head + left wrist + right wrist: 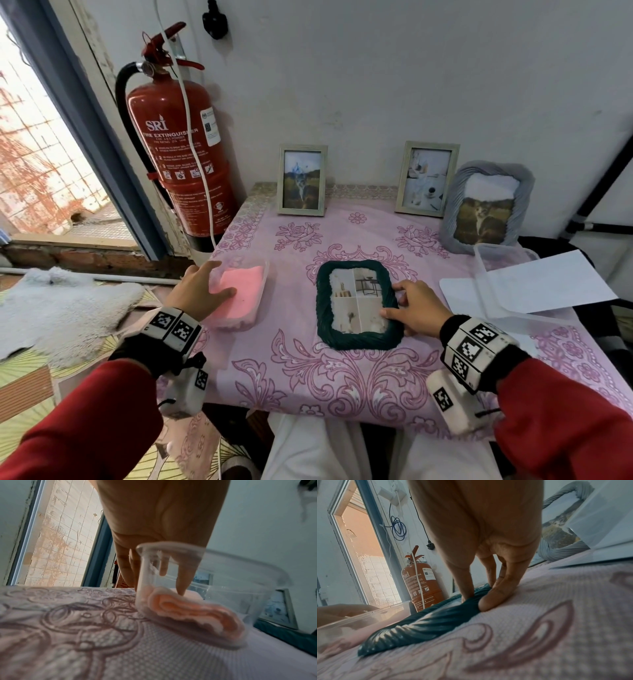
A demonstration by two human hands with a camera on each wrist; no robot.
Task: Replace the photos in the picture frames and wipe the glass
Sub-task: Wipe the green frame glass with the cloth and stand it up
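Steadying the green frame [359, 305] with right hand [416, 308] pinching its edge (left hand [198, 291], spread, reaching into the tub [262, 277] for the pink cloth [239, 291]).

Red extinguisher [181, 154] reads "SRI", "FIRE EXTINGUISHER"

1. The bench [359, 380] is covered by a pink cloth with purple floral print.
2. A dark green frame [358, 305] lies flat at the centre, glass up.
3. A clear tub [255, 301] holding a pink cloth [241, 291] sits to its left.
4. Two pale frames [301, 180] [426, 178] and a grey frame [486, 205] stand along the rear edge.
5. A second clear container [496, 270] and a white sheet [534, 284] lie at the right.
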